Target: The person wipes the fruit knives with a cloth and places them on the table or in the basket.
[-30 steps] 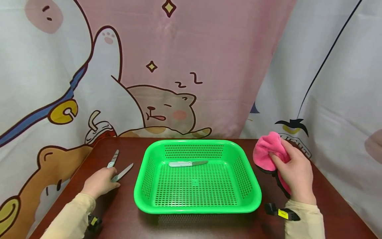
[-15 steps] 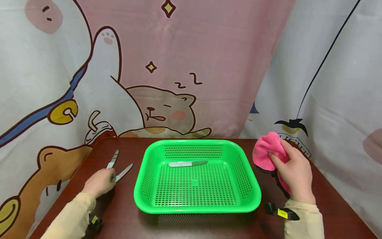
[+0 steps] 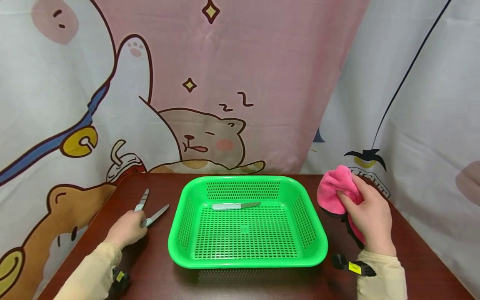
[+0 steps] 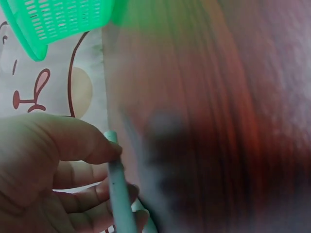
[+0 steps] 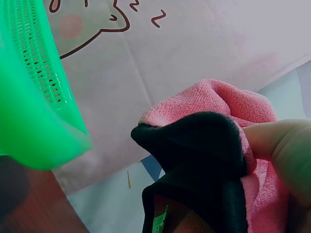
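Over the left of the table, my left hand (image 3: 125,229) pinches the pale handle of a small knife (image 3: 156,216); its blade points away and to the right. The left wrist view shows that handle (image 4: 120,199) between thumb and fingers. A second knife (image 3: 142,201) lies just beyond this hand, its handle partly hidden. To the right of the green basket (image 3: 247,263), my right hand (image 3: 373,218) grips a bunched pink cloth (image 3: 337,189) with dark edging, above the table. A third knife (image 3: 227,206) with a white handle lies inside the basket, towards the back.
A dark reddish-brown table (image 3: 157,275) carries the basket, which stands at its middle between the hands. Behind and at both sides hangs a cartoon-printed curtain (image 3: 277,83), close to the table's far edge.
My left thumb and fingers have closed on the knife handle, and that knife has shifted very slightly to the right. My right hand, the cloth and the basket look still.
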Available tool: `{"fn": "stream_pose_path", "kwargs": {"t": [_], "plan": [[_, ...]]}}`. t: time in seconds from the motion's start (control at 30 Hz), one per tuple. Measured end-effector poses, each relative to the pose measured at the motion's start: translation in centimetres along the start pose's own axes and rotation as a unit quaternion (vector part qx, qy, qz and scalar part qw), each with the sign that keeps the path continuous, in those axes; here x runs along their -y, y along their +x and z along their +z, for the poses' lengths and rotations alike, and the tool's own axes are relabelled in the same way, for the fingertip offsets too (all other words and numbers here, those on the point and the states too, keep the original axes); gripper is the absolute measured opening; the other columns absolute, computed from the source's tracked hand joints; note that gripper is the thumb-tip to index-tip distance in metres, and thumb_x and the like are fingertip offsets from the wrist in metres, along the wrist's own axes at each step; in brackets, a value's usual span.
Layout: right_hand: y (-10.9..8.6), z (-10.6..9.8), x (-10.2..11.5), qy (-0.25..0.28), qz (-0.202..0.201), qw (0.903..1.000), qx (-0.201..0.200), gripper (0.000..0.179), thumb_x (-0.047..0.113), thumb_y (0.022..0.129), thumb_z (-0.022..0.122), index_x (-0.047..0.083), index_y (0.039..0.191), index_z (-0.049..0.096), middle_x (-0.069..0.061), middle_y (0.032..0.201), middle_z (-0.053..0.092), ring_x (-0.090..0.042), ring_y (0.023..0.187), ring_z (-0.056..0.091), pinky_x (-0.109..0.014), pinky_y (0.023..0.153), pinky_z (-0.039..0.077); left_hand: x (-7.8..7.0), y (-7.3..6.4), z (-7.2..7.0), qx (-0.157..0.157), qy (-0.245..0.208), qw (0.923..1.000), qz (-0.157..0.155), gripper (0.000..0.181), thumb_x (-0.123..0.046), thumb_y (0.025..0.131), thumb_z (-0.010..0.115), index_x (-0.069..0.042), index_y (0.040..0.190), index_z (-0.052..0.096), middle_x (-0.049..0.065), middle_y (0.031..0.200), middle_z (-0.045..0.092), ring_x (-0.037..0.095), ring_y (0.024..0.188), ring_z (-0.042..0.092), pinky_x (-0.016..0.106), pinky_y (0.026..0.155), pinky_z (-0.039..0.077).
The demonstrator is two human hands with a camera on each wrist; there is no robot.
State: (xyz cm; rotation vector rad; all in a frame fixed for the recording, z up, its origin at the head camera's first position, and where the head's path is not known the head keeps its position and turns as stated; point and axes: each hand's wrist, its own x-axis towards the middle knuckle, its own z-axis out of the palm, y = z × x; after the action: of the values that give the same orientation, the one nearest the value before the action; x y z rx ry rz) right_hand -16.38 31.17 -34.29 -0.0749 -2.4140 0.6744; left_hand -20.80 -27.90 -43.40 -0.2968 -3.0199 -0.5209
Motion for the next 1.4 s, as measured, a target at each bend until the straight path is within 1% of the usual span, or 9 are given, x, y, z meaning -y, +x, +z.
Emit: {"fn": "stream_pose_path", "kwargs": {"t": [0.13,0.37,0.6,0.8,0.9,0.97,1.07,1.13,1.4], "plan": [[-0.1,-0.1,0.0,0.000,0.005,1.0000,0.001,0.064,0.020,0.087,0.077,0.008,0.144,0.051,-0.026,0.120,0.060,-0.043,0.100,0.053,-0.058,0.072,0.046,-0.4,0.0,0.0,-0.021,-0.009,0.9997,0.011,0.011,-0.004,0.075,0.070,-0.002,0.081,0.060,0.005,0.075,0.054,0.021,0.067,0.048,0.040,0.060,0.045],[-0.2,-0.3,0.4,0.000,0.013,0.9999,-0.002,0.064,0.021,0.087,0.077,0.008,0.144,0.051,-0.025,0.121,0.060,-0.043,0.101,0.053,-0.058,0.074,0.047,-1.5,0.1,0.0,-0.083,-0.024,0.9955,0.038,0.016,-0.002,0.077,0.073,0.002,0.088,0.062,0.010,0.080,0.053,0.023,0.068,0.049,0.042,0.061,0.048],[-0.4,-0.6,1.9,0.028,-0.034,0.9988,-0.022,0.061,0.015,0.084,0.079,0.011,0.141,0.056,-0.020,0.119,0.063,-0.037,0.100,0.055,-0.048,0.074,0.043,-3.4,-0.1,-1.5,-0.151,-0.057,0.9849,0.064,0.020,0.001,0.079,0.074,0.005,0.096,0.063,0.013,0.084,0.056,0.024,0.071,0.050,0.042,0.063,0.049],[-0.3,-1.4,3.5,0.045,-0.077,0.9946,-0.053,0.060,0.008,0.079,0.082,0.010,0.135,0.062,-0.018,0.113,0.065,-0.033,0.096,0.056,-0.031,0.072,0.039,-5.2,0.1,-3.0,-0.182,-0.086,0.9762,0.082,0.019,0.002,0.083,0.071,0.003,0.100,0.063,0.010,0.085,0.061,0.022,0.073,0.050,0.039,0.063,0.046],[-0.1,-1.8,4.5,0.065,-0.090,0.9917,-0.064,0.061,0.006,0.077,0.084,0.012,0.134,0.063,-0.016,0.113,0.066,-0.024,0.096,0.054,-0.020,0.073,0.036,-6.2,0.2,-3.4,-0.197,-0.113,0.9699,0.087,0.021,0.002,0.084,0.071,0.001,0.104,0.063,0.010,0.089,0.064,0.021,0.074,0.054,0.037,0.062,0.048],[0.0,-2.0,5.1,0.076,-0.097,0.9900,-0.068,0.063,0.006,0.076,0.085,0.015,0.134,0.064,-0.013,0.113,0.067,-0.017,0.095,0.052,-0.017,0.073,0.035,-7.0,0.2,-3.5,-0.208,-0.130,0.9649,0.093,0.023,0.002,0.085,0.072,0.000,0.106,0.064,0.009,0.091,0.065,0.020,0.075,0.057,0.036,0.063,0.049],[0.3,-1.9,6.1,0.092,-0.121,0.9856,-0.074,0.063,0.004,0.075,0.085,0.017,0.133,0.065,-0.011,0.112,0.067,-0.009,0.092,0.048,-0.017,0.073,0.035,-8.4,0.1,-3.7,-0.214,-0.160,0.9584,0.100,0.023,0.002,0.087,0.071,-0.002,0.109,0.064,0.006,0.092,0.065,0.018,0.078,0.058,0.035,0.066,0.050],[0.4,-1.8,6.7,0.098,-0.138,0.9825,-0.077,0.062,0.002,0.075,0.084,0.016,0.133,0.065,-0.011,0.111,0.067,-0.008,0.092,0.049,-0.018,0.073,0.035,-9.3,0.1,-3.8,-0.211,-0.186,0.9538,0.106,0.023,0.001,0.089,0.069,-0.002,0.111,0.065,0.005,0.093,0.065,0.018,0.079,0.059,0.032,0.067,0.050],[0.4,-0.8,9.0,0.135,-0.195,0.9678,-0.084,0.061,-0.003,0.073,0.084,0.011,0.129,0.067,-0.012,0.109,0.068,-0.016,0.093,0.054,-0.015,0.076,0.038,-13.1,0.8,-3.7,-0.160,-0.282,0.9381,0.123,0.026,-0.003,0.098,0.061,-0.001,0.123,0.062,0.009,0.096,0.065,0.023,0.078,0.064,0.028,0.068,0.054]]}}
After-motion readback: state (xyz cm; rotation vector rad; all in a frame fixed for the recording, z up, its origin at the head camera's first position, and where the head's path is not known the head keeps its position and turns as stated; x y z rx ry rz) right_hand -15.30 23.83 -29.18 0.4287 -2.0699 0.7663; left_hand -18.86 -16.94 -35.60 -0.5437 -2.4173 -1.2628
